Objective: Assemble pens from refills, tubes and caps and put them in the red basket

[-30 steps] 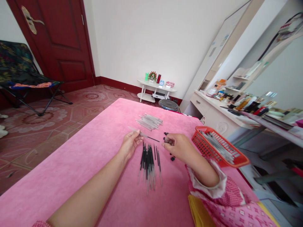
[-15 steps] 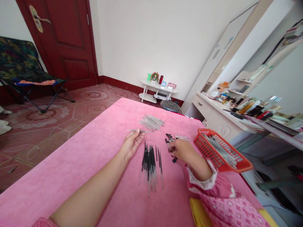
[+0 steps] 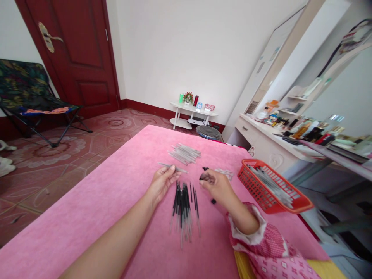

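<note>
My left hand (image 3: 162,185) is closed around a thin grey translucent pen tube (image 3: 180,169), pinched between thumb and fingers, with both ends sticking out. My right hand (image 3: 216,185) pinches a small black piece (image 3: 201,179) at its fingertips, a short way from the tube. Under and around that hand lie more small black pieces (image 3: 213,201), partly hidden by it. Between my hands and nearer to me, black-inked pen refills (image 3: 182,201) lie in a bundle with their clear ends towards me. Beyond my hands is a pile of similar grey tubes (image 3: 184,154).
Small whitish pieces (image 3: 225,173) lie behind my right hand. A red plastic basket (image 3: 269,207) holding grey tubes stands at the right edge of the pink-covered table (image 3: 116,205). Something yellow (image 3: 243,263) lies beneath my right sleeve. A cluttered dressing table (image 3: 261,135) is farther right.
My right hand has lifted from the small black pieces and moved slightly left, now with a black piece at its fingertips. My left hand keeps the tube, which is tilted a little more.
</note>
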Demonstrator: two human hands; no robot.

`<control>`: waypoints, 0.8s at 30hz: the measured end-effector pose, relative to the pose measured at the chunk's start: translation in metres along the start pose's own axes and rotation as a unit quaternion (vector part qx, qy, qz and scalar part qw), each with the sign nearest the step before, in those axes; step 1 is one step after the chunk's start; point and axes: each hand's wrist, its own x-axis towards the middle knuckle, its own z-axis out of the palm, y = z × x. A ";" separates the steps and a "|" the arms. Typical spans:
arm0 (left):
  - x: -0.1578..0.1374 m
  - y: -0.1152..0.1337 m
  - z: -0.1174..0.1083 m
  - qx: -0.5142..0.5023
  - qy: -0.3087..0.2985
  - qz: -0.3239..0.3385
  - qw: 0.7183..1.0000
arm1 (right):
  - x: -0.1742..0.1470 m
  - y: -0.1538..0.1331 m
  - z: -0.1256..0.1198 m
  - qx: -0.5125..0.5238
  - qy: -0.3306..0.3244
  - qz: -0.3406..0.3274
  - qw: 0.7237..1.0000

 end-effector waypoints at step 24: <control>-0.012 -0.005 0.013 0.102 -0.055 -0.002 0.993 | -0.008 -0.004 0.028 0.138 0.106 -0.015 0.985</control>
